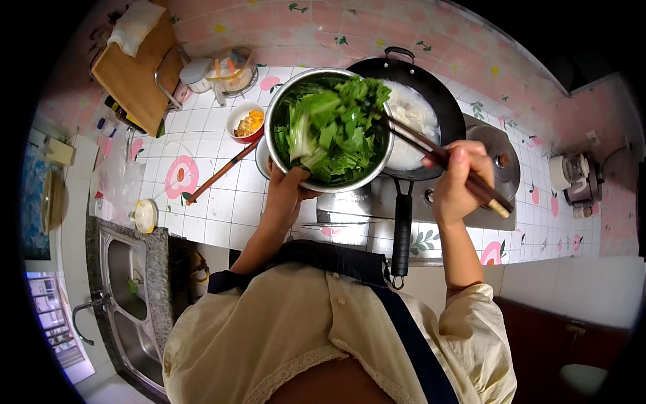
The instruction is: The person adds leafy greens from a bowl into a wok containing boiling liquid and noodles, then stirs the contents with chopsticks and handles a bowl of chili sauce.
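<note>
My left hand (286, 194) grips the near rim of a metal bowl (269, 118) that is full of chopped leafy greens (328, 129). In my right hand (465, 177) is a pair of dark wooden chopsticks (424, 147), whose tips press into the greens at the bowl's right side. The bowl is held up beside a black wok (450, 108), overlapping its left part. Inside the wok is a whitish, cloudy liquid (411, 111) with pale pieces in it. The wok's long black handle (402, 230) points towards me.
A small red-and-white bowl (246, 122) of yellow and brown food stands on the tiled-pattern counter, left of the metal bowl. Near it lies a wooden stick (220, 174). A lidded pot (492, 156) sits right of the wok. A double sink (126, 272) is at lower left.
</note>
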Action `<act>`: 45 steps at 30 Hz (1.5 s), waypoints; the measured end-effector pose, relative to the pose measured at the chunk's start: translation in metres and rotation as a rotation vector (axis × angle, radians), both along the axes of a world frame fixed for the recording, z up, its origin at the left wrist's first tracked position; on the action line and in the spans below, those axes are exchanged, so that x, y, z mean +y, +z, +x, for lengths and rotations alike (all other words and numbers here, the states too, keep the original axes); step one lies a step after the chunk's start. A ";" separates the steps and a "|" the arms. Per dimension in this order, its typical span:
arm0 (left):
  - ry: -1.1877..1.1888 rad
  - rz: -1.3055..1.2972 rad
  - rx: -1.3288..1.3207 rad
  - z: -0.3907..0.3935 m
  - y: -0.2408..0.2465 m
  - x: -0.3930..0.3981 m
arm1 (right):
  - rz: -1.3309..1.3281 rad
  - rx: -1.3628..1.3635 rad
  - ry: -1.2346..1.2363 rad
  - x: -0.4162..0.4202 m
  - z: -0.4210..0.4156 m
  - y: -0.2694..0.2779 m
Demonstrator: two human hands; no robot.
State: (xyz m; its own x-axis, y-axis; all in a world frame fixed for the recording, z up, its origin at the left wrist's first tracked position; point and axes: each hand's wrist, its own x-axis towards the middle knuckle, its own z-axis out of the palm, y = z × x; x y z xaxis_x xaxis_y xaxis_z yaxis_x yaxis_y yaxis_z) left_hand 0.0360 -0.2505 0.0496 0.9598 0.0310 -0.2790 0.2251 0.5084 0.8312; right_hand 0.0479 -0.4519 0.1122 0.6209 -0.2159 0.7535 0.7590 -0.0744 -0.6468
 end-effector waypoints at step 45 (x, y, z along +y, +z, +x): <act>0.193 -0.005 -0.009 0.007 -0.004 0.037 | -0.637 0.460 -0.103 -0.073 0.028 -0.050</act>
